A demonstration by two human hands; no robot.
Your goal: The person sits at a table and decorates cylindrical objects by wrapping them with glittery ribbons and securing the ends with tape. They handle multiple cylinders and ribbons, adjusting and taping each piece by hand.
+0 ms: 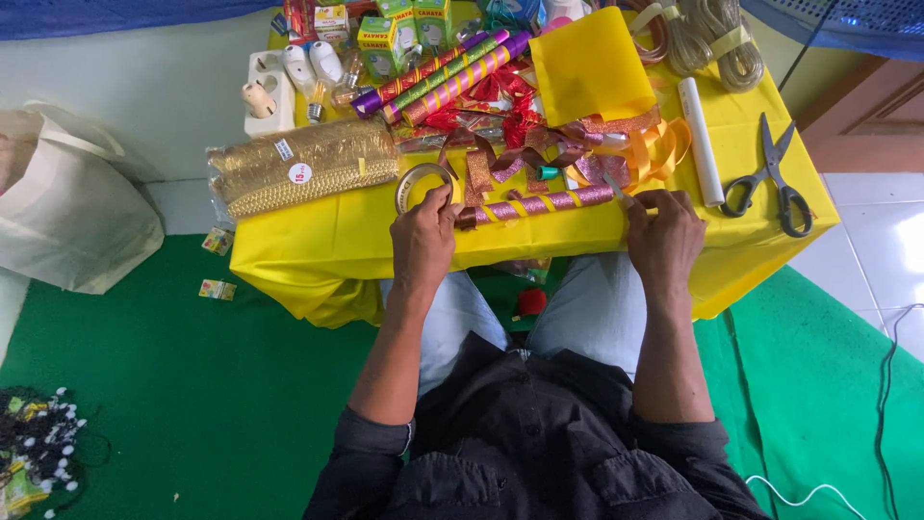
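A person in a dark shirt sits at a low table covered with a yellow cloth (337, 241), and both hands work on a glittery pink stick wound with a yellow ribbon (544, 203), which lies flat along the near edge of the cloth. The left hand (422, 241) is at the left end of the stick, its fingers curled and pressed together around that end, where a brown glitter strip (478, 173) meets it; the thumb tip cannot be made out. Just beyond the left hand, touching its knuckles, lies a roll of clear tape (423, 176). The right hand (664, 234) is at the right end of the stick, its fingers bent and closed in a pinch on that end, with a small pale tip showing just above the thumb. Behind the stick, further from the person, sits a heap of red, brown and orange ribbons (520, 130). To the left of the stick lies a clear packet of gold trim (303, 166). To the right of the stick lie a white tube (701, 140) and, beyond it, a pair of scissors with black handles (775, 178), both clear of the right hand. Far behind the stick lie more striped sticks (448, 77) and a folded yellow sheet (589, 65).
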